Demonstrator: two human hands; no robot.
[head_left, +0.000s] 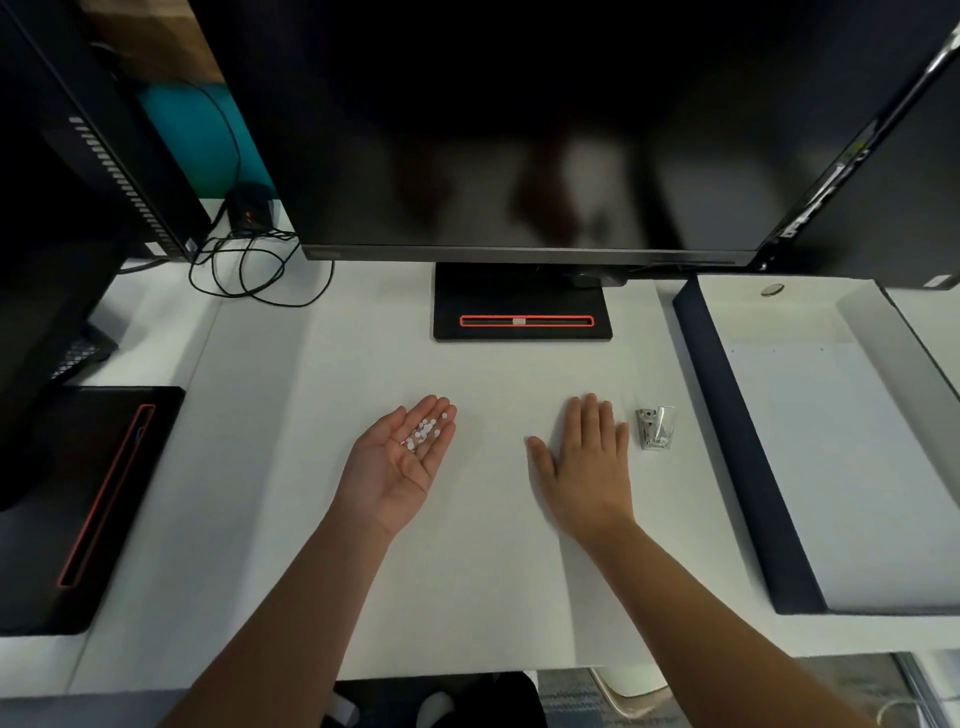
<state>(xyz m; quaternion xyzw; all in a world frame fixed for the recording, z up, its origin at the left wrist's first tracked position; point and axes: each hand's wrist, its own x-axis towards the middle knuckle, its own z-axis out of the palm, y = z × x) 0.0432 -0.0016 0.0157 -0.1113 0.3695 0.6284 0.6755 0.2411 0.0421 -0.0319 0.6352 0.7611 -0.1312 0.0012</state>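
Head view: our left hand (397, 460), grip wide and palm-up, cradles white pellets (426, 431) over the table (483, 587); right hand (584, 462) lies flat, fingers straight, beside the foil packet (655, 428). Next, we reckon, a steady tip without spills.

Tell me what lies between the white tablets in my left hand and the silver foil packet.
In the head view, the right hand lies flat on the white desk between them, close beside the foil packet.
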